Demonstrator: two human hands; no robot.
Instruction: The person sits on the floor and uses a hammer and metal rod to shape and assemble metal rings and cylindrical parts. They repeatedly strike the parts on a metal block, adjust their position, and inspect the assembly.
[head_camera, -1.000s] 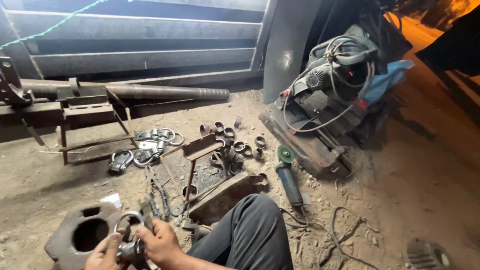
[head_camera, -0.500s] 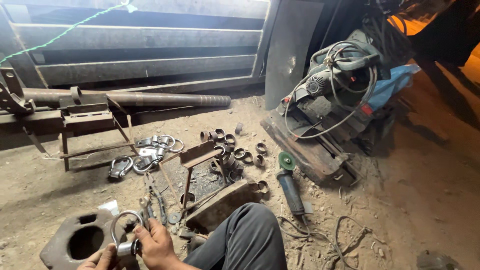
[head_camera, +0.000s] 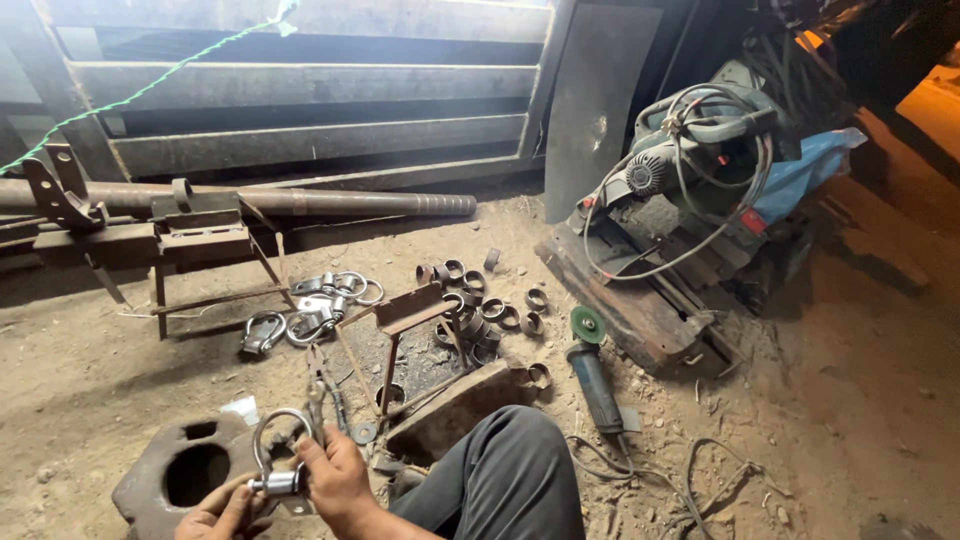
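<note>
Two hands are gripping one steel shackle at the ground's near edge: the left hand is pinching its pin end, the right hand is closing its fingers around the bow. One holed iron block is lying beside them, one angle grinder farther right.

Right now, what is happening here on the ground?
A person sits on the dirt floor and holds a metal shackle in both hands: the left hand supports its lower end, the right hand grips its side. A heavy iron block lies beside them. More shackles, short metal rings and an angle grinder lie in front.
</note>
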